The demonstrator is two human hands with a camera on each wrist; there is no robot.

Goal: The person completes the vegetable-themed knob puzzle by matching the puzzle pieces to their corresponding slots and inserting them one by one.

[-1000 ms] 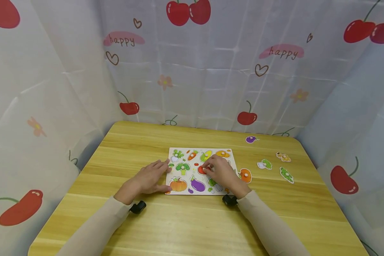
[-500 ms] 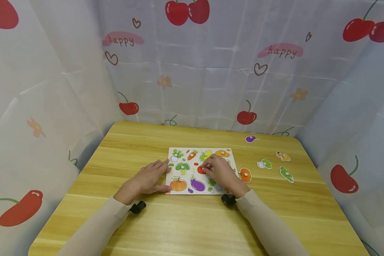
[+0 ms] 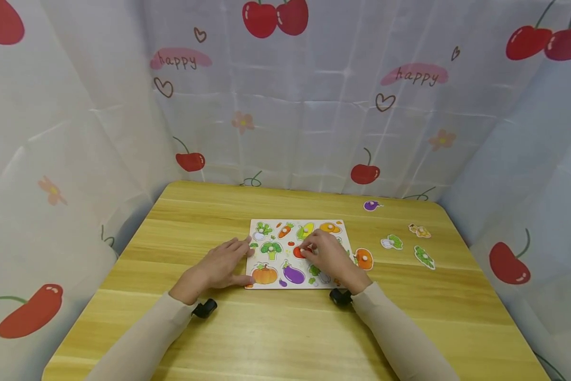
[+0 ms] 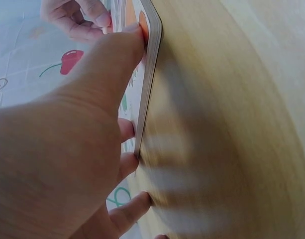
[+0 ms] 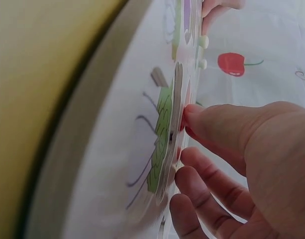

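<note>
A white vegetable puzzle board lies flat on the table. My right hand pinches the knob of the red tomato puzzle piece at the board's middle. In the right wrist view, the thumb and forefinger meet at the knob, and the other fingers are bent close to the board. My left hand rests at the left edge, fingers spread. The left wrist view has its thumb on the board's corner and its other fingertips along the side. Part of the board's right side is hidden by my right hand.
Right of the board lie loose knobbed pieces: an orange pumpkin, a white-and-green vegetable, a green one, a yellowish one and a purple eggplant. A cherry-printed curtain surrounds the wooden table.
The head view has shifted slightly. Both hands stay in place, the right still pinching the tomato puzzle piece's knob and the left still at the board's edge.
</note>
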